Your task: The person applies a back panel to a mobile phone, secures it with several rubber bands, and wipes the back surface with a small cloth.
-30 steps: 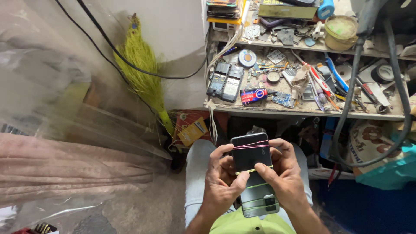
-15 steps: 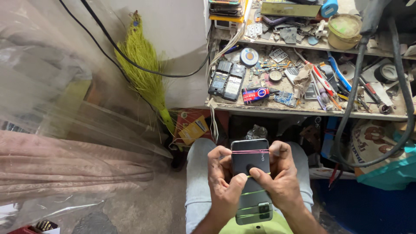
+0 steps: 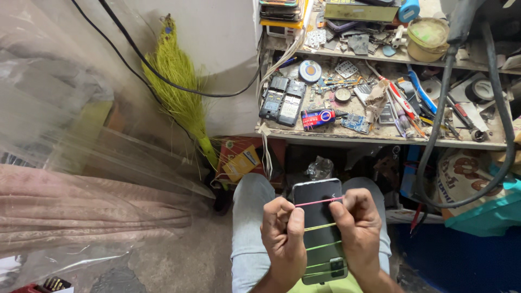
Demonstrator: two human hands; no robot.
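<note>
Open air above lap around both hands. At 12 o'clock, cluttered workbench (image 3: 380, 138) edge blocks forward reach. At 2 o'clock, black hose (image 3: 434, 146) hangs across. At 10 o'clock, green broom (image 3: 179, 92) leans; plastic sheeting (image 3: 70, 163) crowds 9 o'clock.

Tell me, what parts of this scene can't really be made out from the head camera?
- Smartphone: its far face is turned away, and its lower edges sit behind the left hand and right hand.
- Rubber bands: their ends pass under the fingers.
- Workbench shelf: small parts too tiny and cluttered to name.
- Broom: lower part hidden behind plastic sheeting.
- Forearms: cut off by the bottom edge.
</note>
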